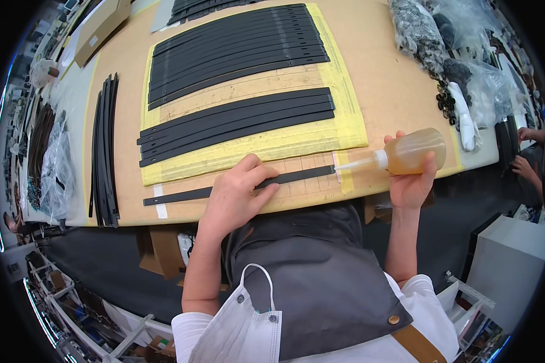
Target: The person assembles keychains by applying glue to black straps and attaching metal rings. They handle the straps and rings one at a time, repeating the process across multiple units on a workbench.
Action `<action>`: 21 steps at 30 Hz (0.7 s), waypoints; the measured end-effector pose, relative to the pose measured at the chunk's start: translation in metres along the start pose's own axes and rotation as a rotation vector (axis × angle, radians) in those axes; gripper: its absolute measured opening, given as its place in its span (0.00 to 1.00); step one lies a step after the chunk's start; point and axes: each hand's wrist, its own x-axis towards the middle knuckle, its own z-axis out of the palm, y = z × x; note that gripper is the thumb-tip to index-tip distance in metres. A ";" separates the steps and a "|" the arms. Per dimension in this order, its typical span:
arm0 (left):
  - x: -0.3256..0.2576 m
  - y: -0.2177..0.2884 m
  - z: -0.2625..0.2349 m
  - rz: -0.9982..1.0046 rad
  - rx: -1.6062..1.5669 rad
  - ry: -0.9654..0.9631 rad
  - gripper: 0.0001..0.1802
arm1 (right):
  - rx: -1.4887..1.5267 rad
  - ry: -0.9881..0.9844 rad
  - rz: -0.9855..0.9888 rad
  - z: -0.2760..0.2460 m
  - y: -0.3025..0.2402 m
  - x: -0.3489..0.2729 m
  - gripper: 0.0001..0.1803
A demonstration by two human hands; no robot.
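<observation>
A single narrow black strap (304,175) lies along the near edge of the table. My left hand (233,192) is closed over its middle, with the thumb on the near side and the index finger along the far side. My right hand (408,190) grips a clear squeeze bottle (415,152) of amber liquid, tilted nearly level. The bottle's thin white nozzle (356,163) points left, and its tip is at the strap's right end; I cannot tell whether they touch. Lined-up black straps (239,51) cover the yellow-edged board (345,115), with a smaller row (236,126) nearer me.
More black straps (105,151) lie lengthwise on the left. A cardboard box (103,30) stands at the far left. Clear plastic bags (487,88) crowd the right side, beside a white roll (462,115). Another person's hands (527,169) show at the right edge.
</observation>
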 end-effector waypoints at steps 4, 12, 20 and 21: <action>0.002 0.003 0.001 0.013 0.016 -0.005 0.10 | -0.008 0.003 0.026 0.001 0.002 -0.001 0.33; 0.003 -0.004 0.006 0.041 -0.001 0.018 0.10 | -0.199 -0.119 0.069 0.015 0.026 0.002 0.33; 0.002 -0.006 0.007 0.015 0.023 0.018 0.09 | -0.255 -0.167 0.061 0.020 0.031 0.005 0.32; 0.002 -0.006 0.007 0.017 0.024 0.019 0.09 | -0.263 -0.176 0.057 0.020 0.032 0.005 0.32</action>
